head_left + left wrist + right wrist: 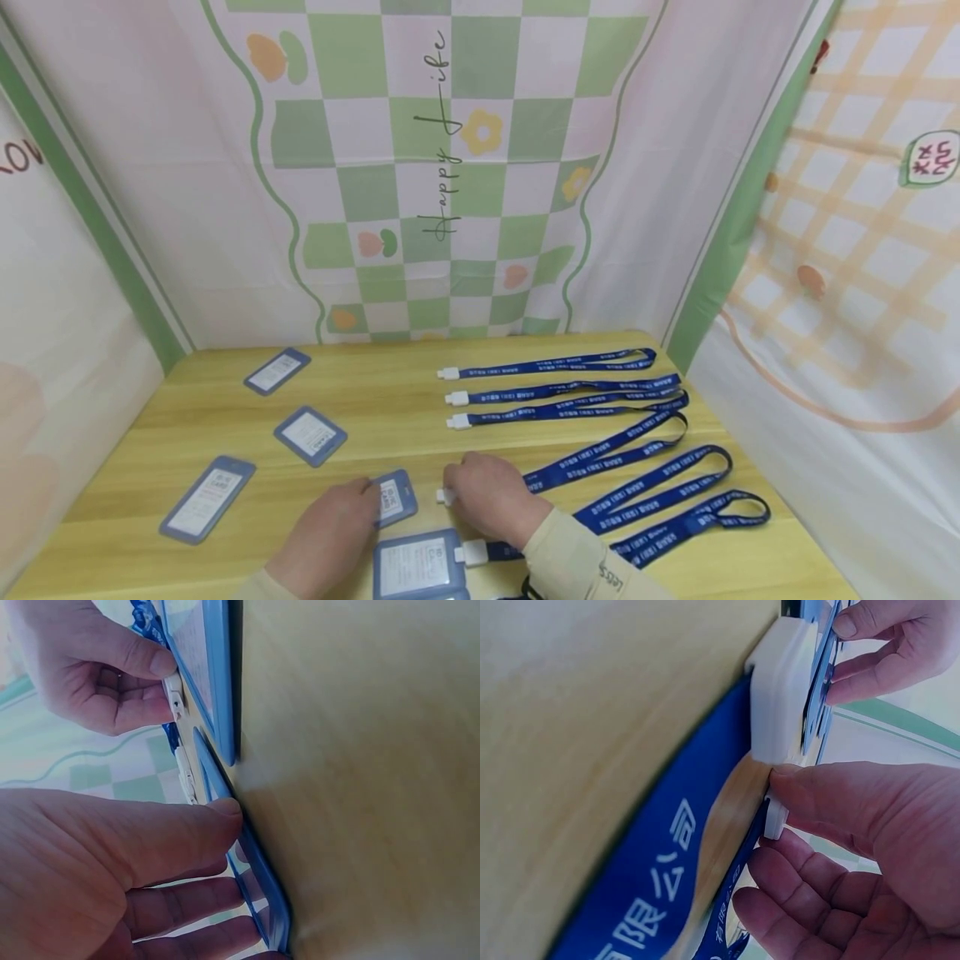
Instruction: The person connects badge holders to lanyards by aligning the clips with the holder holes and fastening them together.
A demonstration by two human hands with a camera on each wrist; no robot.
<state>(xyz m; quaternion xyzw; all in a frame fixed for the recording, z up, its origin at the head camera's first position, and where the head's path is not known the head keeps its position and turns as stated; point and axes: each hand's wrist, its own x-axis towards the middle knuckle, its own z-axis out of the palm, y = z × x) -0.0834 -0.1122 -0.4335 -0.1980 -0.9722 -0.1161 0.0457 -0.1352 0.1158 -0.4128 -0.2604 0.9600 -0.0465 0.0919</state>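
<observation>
My left hand [333, 529] pinches a blue-grey badge holder [396, 498] by its edges, thumb on one side and fingers on the other, just above or on the table. To the right of it, my right hand [491, 496] grips the white clip [776, 817] of a blue lanyard [558, 477] between thumb and fingers. The clip faces the badge holder, with a gap between the two. Nearer to me lies another badge holder [416, 560], its top end against the white clip [474, 552] of a second lanyard. My right forearm hides part of that strap.
Badge holders lie at the left: one at the back [277, 371], one mid-table [311, 435], one at the front left [207, 500]. Further blue lanyards [570, 408] are laid out at the right, white clips leftward. A patterned curtain [480, 183] hangs behind the wooden table [375, 375].
</observation>
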